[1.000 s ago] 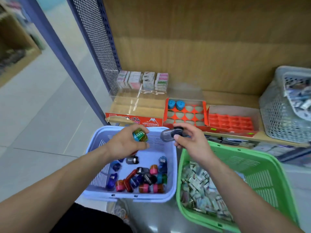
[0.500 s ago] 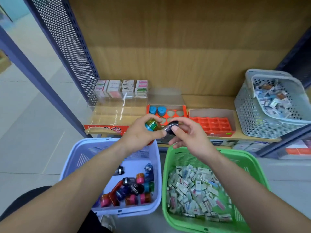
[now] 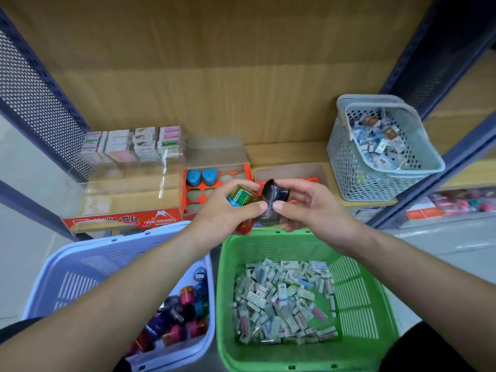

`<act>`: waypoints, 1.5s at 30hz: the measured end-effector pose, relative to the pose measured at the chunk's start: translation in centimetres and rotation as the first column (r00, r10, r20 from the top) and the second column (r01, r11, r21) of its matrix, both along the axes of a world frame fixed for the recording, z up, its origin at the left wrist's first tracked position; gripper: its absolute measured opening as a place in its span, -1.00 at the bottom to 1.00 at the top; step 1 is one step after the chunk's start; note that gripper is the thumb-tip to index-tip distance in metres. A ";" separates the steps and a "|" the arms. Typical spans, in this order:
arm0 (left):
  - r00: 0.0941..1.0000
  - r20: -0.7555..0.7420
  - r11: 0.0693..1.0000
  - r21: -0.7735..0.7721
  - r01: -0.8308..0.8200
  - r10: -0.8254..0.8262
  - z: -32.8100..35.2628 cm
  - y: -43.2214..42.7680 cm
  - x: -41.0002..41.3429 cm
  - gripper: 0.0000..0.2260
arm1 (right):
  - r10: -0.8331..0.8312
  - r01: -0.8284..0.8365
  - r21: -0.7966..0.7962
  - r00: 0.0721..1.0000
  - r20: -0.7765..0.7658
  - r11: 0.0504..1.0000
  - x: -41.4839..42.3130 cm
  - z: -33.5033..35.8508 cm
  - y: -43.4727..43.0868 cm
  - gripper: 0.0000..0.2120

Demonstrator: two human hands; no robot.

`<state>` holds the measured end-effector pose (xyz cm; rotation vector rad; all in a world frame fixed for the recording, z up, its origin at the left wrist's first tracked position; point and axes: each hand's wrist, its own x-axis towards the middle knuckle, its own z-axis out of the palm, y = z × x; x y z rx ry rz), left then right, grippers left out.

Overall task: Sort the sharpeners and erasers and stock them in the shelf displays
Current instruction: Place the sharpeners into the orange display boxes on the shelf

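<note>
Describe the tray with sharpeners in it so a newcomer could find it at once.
On the wooden shelf, look just beyond the left hand: an orange tray of heart-shaped pockets. Unlike its neighbours, it holds two blue sharpeners, side by side in its back-left corner.

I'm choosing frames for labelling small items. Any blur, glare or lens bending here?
Head view: wide lens bows the shelf uprights; light even, shadows soft; glare streak on the clear display box; erasers in the green basket soft, print unreadable; green sharpener in the left hand and dark sharpener in the right hand fairly distinct.
</note>
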<state>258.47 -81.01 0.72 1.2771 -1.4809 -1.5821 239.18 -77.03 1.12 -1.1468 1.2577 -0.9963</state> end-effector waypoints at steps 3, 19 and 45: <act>0.996 0.091 0.998 -0.063 0.012 -0.006 -1.1 -1.1 -0.5 -0.75 | -0.024 0.026 0.030 0.997 -0.075 0.999 -1.0 -1.0 -1.1 -0.72; 0.940 0.328 0.995 0.016 0.094 -0.094 -4.8 -6.0 2.5 -0.65 | -0.108 0.033 -0.122 0.714 -0.692 0.992 -4.1 -10.6 -14.5 -0.71; 0.996 0.013 0.993 0.079 0.089 -0.091 -1.9 -3.3 3.3 -0.55 | 0.054 -0.052 0.147 0.999 -0.009 0.988 3.3 -3.1 -5.4 -0.80</act>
